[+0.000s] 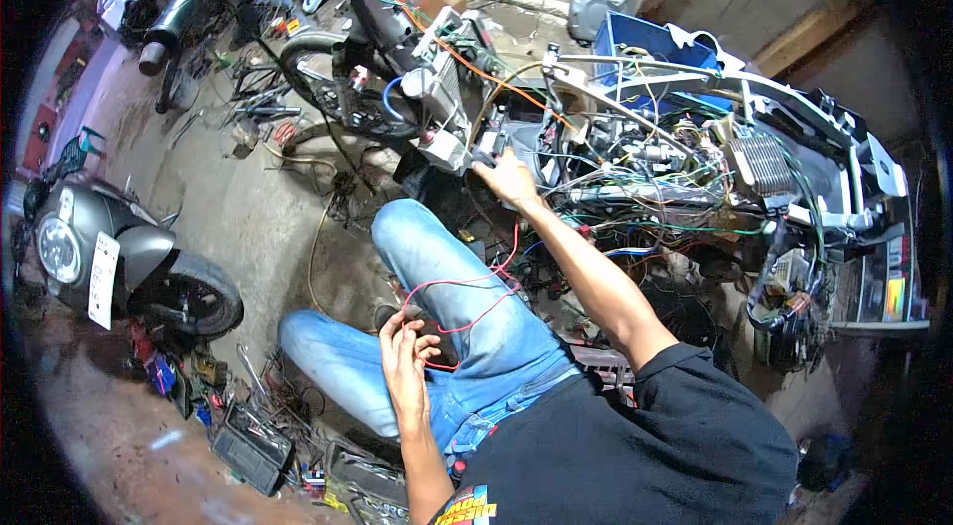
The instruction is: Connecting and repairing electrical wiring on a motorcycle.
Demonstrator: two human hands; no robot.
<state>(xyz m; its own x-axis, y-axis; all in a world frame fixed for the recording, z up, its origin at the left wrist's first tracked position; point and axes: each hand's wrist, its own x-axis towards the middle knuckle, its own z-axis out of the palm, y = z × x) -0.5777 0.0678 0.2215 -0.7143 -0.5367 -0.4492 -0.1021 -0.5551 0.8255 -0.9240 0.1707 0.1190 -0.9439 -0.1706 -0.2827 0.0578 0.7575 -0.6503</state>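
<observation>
A thin red wire [475,280] loops over my jeans-covered knee. One part of it runs between the curled fingers of my left hand [403,366], held low in front of my lap. Further out, my right hand [509,180] reaches to the stripped motorcycle, just beside a finned radiator [449,93]. Its fingers are closed at a dark part there; what they grip is too small to make out. Beneath that hand, the red wire hangs down. Loose coloured wires spread across the bare metal frame [635,193] to the right of it.
A grey scooter [109,247] stands at the left. Near my left elbow, an open toolbox [248,451] lies among scattered tools. A blue crate [655,47] sits behind the frame, and a silver exhaust muffler [189,4] is at the upper left. An orange cable [501,83] stretches overhead.
</observation>
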